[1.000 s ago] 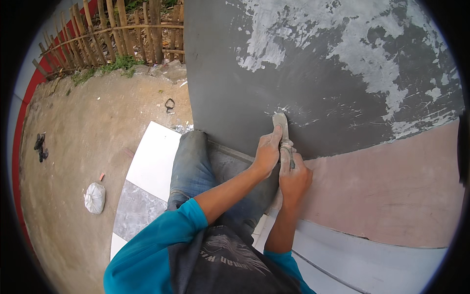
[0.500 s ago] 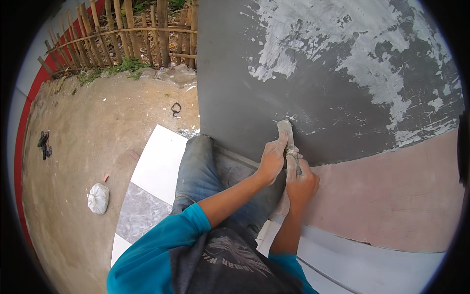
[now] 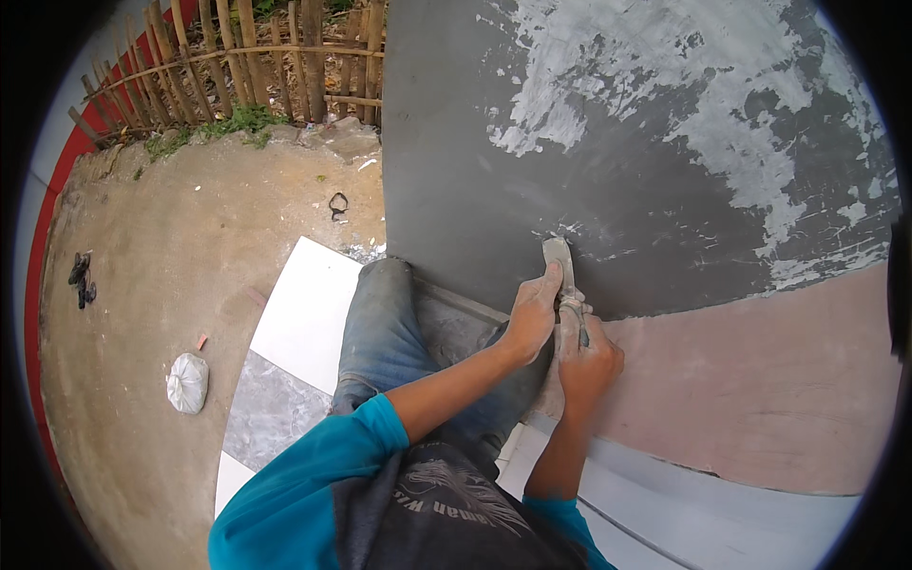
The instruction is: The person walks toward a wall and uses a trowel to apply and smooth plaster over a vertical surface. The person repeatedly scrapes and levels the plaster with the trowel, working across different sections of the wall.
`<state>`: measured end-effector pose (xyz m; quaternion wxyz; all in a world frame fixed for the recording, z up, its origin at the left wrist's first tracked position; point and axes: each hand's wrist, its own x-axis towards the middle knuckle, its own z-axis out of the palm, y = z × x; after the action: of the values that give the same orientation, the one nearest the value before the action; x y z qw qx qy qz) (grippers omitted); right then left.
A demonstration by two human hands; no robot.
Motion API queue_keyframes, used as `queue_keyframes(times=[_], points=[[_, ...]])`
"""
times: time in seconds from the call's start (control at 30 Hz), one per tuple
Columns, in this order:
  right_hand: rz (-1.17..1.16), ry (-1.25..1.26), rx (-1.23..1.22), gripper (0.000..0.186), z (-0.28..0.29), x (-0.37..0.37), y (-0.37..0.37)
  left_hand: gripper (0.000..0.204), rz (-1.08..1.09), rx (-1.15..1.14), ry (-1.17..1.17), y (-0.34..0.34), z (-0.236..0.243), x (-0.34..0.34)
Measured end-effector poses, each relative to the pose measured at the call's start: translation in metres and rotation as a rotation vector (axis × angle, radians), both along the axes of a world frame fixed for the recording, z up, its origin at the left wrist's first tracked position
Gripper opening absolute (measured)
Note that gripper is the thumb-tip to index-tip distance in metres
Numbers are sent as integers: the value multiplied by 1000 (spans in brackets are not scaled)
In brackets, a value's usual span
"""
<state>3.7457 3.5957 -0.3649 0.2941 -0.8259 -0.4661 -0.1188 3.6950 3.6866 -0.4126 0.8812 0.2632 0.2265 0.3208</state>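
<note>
Both of my hands are on a putty knife (image 3: 558, 252), its pale, dust-covered blade pointing up against the grey wall (image 3: 456, 171). My left hand (image 3: 532, 312) is closed, its thumb lying along the blade's left side. The handle sits in my right hand (image 3: 589, 359), fingers wrapped round it just below the left. Thin white scrape marks show on the wall around the blade tip. Higher up and to the right, rough white patches (image 3: 731, 114) of coating cover the grey. Plaster dust whitens my fingers.
A pinkish wall band (image 3: 731, 380) runs below the grey surface. Under my knees are white and grey marbled tiles (image 3: 275, 394). On the dirt ground at left lie a tied white bag (image 3: 187, 384), a black loop (image 3: 338, 205) and dark sandals (image 3: 82, 280). A bamboo fence (image 3: 256, 66) stands behind.
The putty knife and both hands have shifted very slightly right and down relative to the picture, still gripped the same way. The view has moved a little.
</note>
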Motion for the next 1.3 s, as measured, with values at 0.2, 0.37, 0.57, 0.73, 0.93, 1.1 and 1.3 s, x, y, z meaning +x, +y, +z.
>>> queue_keyframes(times=[0.2, 0.37, 0.57, 0.73, 0.93, 1.1, 1.3], points=[[37, 14, 8, 32, -10, -12, 30, 63, 183, -75, -38, 21, -7, -11], [-20, 41, -30, 33, -1, -13, 13, 63, 75, -17, 30, 12, -6, -10], [-105, -103, -144, 36, -1, -3, 4, 65, 58, -35, -8, 8, -4, 2], [-67, -59, -111, 36, 1, -7, -1, 66, 103, -25, 14, 2, 1, -1], [-29, -77, -62, 35, 4, 0, 11, 64, 186, -57, -14, 8, -1, 1], [22, 28, -74, 35, -7, -17, 25, 63, 234, -108, 6, 21, -9, -13], [-5, -1, -92, 34, 9, -5, 5, 64, 136, -33, -3, 4, -1, -3]])
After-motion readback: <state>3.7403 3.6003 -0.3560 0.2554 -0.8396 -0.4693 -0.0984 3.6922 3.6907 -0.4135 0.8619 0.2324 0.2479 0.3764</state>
